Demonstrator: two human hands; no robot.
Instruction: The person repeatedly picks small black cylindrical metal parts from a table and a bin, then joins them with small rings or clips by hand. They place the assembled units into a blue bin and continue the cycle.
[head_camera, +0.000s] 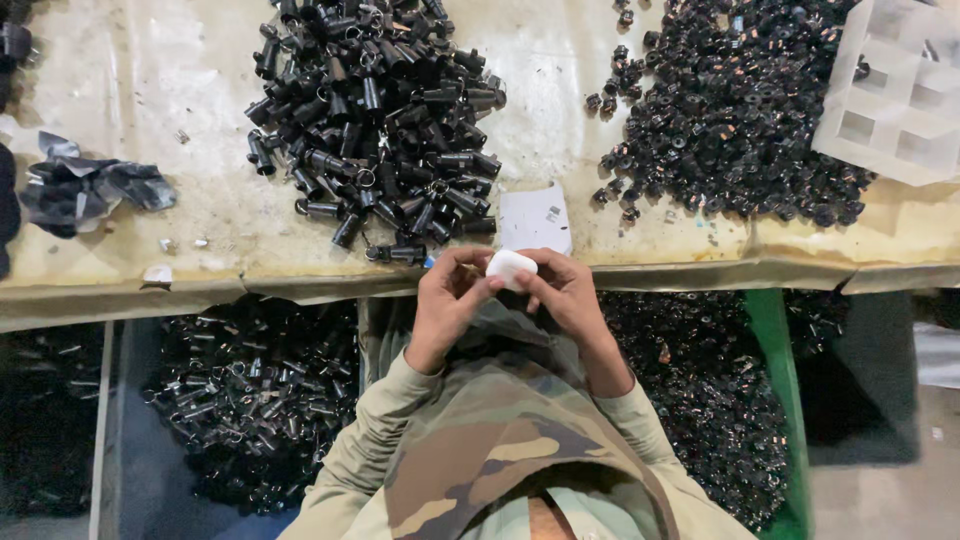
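Note:
A small white rounded case sits between both my hands at the near edge of the workbench. My left hand curls around its left side, fingertips touching it. My right hand grips it from the right with thumb and fingers. Just beyond the hands lies a white paper slip. A heap of black cylindrical tube parts lies on the bench ahead of my left hand. My sleeves are camouflage-patterned.
A second heap of small black ring-like parts covers the right of the bench, beside a white plastic compartment tray. Crumpled black plastic lies at the left. Below the bench edge, bins hold more black tubes and small parts.

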